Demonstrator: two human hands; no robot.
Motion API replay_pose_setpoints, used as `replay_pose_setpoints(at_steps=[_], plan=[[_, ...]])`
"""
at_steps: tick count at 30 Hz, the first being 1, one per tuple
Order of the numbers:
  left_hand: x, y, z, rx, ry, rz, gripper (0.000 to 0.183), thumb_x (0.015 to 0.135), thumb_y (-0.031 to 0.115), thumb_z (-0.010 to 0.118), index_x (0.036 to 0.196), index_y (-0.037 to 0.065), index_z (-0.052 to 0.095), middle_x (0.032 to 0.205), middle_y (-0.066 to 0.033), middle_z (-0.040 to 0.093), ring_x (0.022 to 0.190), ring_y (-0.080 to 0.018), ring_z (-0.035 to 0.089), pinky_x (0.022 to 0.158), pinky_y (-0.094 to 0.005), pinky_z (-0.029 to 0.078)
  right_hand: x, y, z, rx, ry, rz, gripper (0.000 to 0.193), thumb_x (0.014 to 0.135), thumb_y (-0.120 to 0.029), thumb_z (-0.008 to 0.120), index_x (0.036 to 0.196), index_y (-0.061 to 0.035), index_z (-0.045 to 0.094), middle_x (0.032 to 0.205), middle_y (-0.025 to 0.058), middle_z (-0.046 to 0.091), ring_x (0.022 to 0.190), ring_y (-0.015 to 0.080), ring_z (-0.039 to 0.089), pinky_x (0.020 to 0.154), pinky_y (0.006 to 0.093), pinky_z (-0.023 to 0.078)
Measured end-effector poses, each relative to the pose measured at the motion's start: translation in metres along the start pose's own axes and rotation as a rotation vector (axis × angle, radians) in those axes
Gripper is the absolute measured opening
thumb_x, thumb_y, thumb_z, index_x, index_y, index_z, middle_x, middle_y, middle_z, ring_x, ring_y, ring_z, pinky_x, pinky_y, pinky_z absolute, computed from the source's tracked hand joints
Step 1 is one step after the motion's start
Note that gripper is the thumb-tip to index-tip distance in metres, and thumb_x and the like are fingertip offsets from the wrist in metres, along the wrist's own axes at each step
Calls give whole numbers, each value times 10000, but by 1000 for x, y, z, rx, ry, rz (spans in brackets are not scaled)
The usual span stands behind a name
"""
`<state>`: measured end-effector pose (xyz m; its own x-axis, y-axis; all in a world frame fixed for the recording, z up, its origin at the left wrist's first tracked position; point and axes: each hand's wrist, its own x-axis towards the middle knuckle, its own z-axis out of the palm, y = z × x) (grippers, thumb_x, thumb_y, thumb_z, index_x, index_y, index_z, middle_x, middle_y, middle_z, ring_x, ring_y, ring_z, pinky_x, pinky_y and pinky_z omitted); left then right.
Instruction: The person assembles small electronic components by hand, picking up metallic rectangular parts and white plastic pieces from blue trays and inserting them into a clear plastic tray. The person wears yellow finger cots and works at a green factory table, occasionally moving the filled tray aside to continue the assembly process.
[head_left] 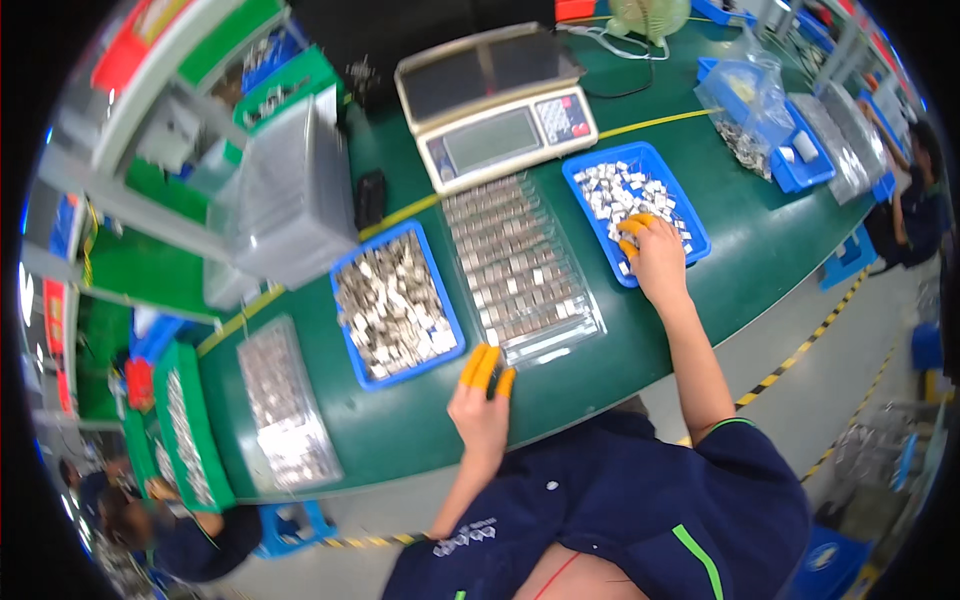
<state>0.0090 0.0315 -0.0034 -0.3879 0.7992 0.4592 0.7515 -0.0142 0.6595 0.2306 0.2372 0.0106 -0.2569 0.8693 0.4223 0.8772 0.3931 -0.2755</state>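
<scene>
My right hand (657, 258), with yellow covers on its fingertips, reaches into a blue tray (697, 218) of small white block-like parts (622, 195). Its thumb and fingers are apart over the parts. Yellow covers also show on my left hand (482, 405), just below the near edge of a clear plastic tray (588, 305). The left fingers curve toward the thumb around a small dark spot I cannot make out. Rows of small grey metal parts (510, 255) fill the clear tray, with a few white ones among the nearer rows.
Left of the clear tray is a blue tray (455, 322) heaped with silvery parts. A filled clear tray (290, 400) lies farther left. Behind stands a weighing scale (490, 140); stacked clear trays (290, 190) rise at left. Plastic bags (755, 90) lie at right. Other people sit nearby.
</scene>
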Motion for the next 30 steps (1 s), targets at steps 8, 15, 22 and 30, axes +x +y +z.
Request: replay_pose_setpoints(at_steps=[8, 15, 22, 30], plan=[[4, 3, 9, -4, -22, -14, 333, 684, 19, 723, 1009, 56, 665, 1066, -98, 647, 877, -248, 650, 762, -307, 520, -5, -12, -4, -104, 8, 96, 170, 710, -112, 692, 852, -24, 664, 861, 141, 630, 862, 287, 588, 889, 377, 419], [40, -12, -27, 52, 74, -88, 332, 685, 103, 758, 1008, 90, 681, 946, -112, 678, 752, -243, 653, 672, -304, 513, -8, 12, 11, -186, 62, 21, 113, 721, -96, 666, 749, 13, 657, 776, 140, 627, 832, 273, 598, 974, 378, 375], [90, -77, -49, 411, 113, -42, 216, 680, 117, 725, 891, 78, 703, 852, -105, 631, 838, -260, 583, 720, -361, 477, -7, 10, 3, -125, 305, -46, 183, 852, -83, 562, 1027, -45, 600, 882, 69, 641, 866, 230, 583, 1014, 421, 304], [92, -76, -42, 434, -4, -59, 167, 675, 74, 695, 834, 34, 663, 820, -117, 612, 842, -285, 562, 741, -381, 467, -2, 15, 4, 234, 359, 242, 185, 894, -126, 537, 1047, -40, 593, 891, 86, 644, 858, 226, 554, 912, 372, 334]])
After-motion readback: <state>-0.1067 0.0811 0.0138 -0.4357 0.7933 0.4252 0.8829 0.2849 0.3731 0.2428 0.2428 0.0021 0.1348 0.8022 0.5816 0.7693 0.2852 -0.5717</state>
